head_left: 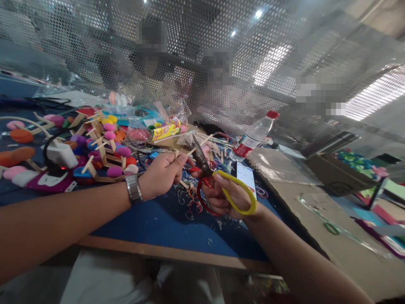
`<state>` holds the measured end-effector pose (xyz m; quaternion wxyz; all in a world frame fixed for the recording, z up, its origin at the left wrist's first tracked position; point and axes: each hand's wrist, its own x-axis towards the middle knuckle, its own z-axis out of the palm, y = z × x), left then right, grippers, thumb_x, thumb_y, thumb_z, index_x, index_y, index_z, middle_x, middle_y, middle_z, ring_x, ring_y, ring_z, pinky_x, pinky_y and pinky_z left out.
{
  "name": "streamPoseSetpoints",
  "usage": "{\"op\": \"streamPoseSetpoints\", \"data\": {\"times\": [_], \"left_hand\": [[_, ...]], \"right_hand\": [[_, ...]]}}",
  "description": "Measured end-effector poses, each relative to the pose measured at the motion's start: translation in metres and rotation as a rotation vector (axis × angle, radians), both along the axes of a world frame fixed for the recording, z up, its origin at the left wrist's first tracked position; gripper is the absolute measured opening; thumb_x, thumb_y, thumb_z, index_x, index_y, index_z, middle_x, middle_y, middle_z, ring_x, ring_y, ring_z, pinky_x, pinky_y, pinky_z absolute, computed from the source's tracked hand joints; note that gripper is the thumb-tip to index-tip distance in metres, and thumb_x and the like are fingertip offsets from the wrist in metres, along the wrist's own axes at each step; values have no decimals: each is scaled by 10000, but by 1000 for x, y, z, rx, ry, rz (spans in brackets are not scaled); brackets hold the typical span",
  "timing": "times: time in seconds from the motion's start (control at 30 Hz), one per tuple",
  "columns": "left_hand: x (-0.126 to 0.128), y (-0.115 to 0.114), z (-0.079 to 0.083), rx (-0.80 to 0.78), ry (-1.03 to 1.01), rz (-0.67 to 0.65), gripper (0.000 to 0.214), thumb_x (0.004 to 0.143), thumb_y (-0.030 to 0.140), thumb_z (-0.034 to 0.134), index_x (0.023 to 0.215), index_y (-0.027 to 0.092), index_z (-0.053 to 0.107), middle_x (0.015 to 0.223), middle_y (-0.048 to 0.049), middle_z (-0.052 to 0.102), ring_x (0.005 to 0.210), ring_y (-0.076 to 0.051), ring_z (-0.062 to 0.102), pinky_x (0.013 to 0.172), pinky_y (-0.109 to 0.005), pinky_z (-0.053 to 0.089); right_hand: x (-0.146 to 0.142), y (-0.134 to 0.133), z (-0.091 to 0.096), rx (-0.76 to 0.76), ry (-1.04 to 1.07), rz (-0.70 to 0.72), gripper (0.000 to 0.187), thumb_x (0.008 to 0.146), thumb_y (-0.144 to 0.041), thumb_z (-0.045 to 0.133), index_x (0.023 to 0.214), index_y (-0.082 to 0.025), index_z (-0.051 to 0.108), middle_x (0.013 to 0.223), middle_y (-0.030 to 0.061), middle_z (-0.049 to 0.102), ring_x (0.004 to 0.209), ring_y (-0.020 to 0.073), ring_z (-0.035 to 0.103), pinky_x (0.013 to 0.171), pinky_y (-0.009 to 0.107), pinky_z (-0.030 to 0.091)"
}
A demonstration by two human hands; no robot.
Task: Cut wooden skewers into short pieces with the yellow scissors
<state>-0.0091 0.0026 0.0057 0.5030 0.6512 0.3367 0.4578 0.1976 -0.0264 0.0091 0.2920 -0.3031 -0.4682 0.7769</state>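
My left hand point(163, 173), with a metal watch point(133, 188) on the wrist, is closed in a pinch on a thin wooden stick point(190, 152) that points right. My right hand point(221, 196) grips a pair of scissors point(205, 169) with one yellow and one red handle loop. The dark blades stand open around the stick's end. Both hands hover above a blue table mat point(158, 219) strewn with wood shavings and small rubber bands.
A structure of wooden sticks and coloured clay balls point(101, 147) stands at the left, by a white plug point(61, 154). A phone point(246, 175), a water bottle point(253, 137), clay packets point(164, 130) and a cardboard box point(341, 173) lie beyond. Perforated metal screen point(202, 63) behind.
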Motion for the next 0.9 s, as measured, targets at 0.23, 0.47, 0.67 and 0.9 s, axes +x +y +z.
{"op": "streamPoseSetpoints", "data": {"times": [0.23, 0.47, 0.67, 0.9], "left_hand": [[1, -1, -3, 7, 3, -6, 445, 968, 522, 453, 820, 149, 646, 449, 65, 431, 429, -91, 388, 467, -226, 345], [4, -8, 0, 23, 60, 0, 502, 953, 546, 469, 617, 176, 520, 428, 58, 424, 409, -81, 385, 449, -220, 346], [4, -11, 2, 27, 55, -30, 482, 979, 510, 442, 668, 165, 568, 419, 60, 432, 398, -78, 397, 438, -212, 353], [4, -11, 1, -29, 28, -63, 464, 972, 510, 452, 762, 150, 656, 406, 69, 438, 385, -81, 394, 442, -215, 355]], "right_hand": [[1, 1, -6, 211, -74, -110, 385, 831, -514, 712, 1050, -229, 575, 693, -68, 382, 483, 43, 244, 422, 177, 169], [4, -3, -2, 451, -254, -138, 373, 854, -522, 677, 1073, -226, 619, 757, -17, 394, 609, 119, 306, 497, 239, 290], [2, -7, 1, 490, -298, -123, 362, 883, -514, 634, 1097, -223, 618, 776, -8, 411, 616, 127, 316, 507, 241, 315], [0, -10, 6, 514, -339, -151, 413, 860, -526, 654, 1138, -225, 612, 816, 6, 461, 687, 156, 387, 599, 271, 366]]}}
